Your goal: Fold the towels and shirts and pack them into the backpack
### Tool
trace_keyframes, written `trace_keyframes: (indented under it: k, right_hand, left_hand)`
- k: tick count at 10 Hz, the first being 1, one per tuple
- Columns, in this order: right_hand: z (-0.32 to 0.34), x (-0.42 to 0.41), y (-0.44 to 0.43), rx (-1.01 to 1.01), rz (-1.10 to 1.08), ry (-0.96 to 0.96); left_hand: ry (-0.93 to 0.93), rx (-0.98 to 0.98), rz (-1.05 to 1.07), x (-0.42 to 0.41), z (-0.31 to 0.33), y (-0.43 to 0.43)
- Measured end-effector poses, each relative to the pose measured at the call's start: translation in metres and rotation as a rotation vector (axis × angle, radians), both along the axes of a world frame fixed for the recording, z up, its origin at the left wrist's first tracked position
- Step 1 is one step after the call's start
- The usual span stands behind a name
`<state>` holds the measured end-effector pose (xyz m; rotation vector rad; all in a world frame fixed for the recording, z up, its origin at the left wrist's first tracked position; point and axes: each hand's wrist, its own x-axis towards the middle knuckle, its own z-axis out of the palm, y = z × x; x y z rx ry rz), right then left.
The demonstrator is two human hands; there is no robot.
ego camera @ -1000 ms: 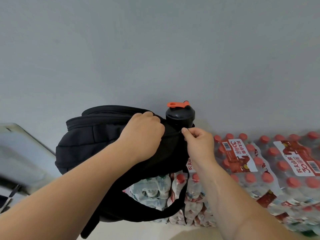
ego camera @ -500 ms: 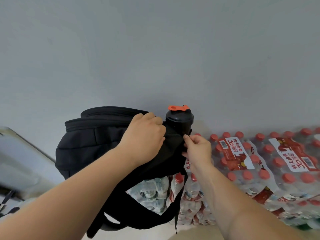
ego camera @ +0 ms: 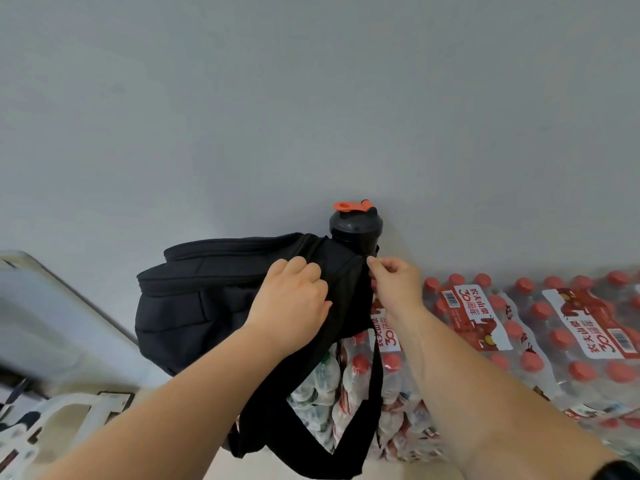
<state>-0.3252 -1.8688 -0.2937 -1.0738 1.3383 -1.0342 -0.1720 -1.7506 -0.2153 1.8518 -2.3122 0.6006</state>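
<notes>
A black backpack (ego camera: 194, 306) lies on its side on top of shrink-wrapped packs of water bottles, against a grey wall. My left hand (ego camera: 294, 303) grips the fabric at the top of the backpack with curled fingers. My right hand (ego camera: 394, 289) pinches something small at the bag's right edge, probably a zipper pull, just below a black shaker bottle (ego camera: 356, 230) with an orange flip cap standing in the side pocket. The bag's straps (ego camera: 375, 393) hang down in front of the bottles. No towels or shirts are in view.
Packs of red-capped water bottles (ego camera: 519, 341) stretch from under the backpack to the right edge. A pale panel or board (ego camera: 52, 313) leans at the left. A white plastic frame (ego camera: 62, 420) lies at the lower left on the floor.
My right hand has shifted slightly up along the bag's right edge while still pinching. My left hand has slid a little lower on the bag, so more of its top shows.
</notes>
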Motion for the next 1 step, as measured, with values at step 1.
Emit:
trace_keyframes:
  k: [1]
  right_hand:
    - [0.0091, -0.0025, 0.0084, 0.010, -0.012, 0.057]
  left_hand:
    - [0.031, -0.016, -0.025, -0.0024, 0.0019, 0.0093]
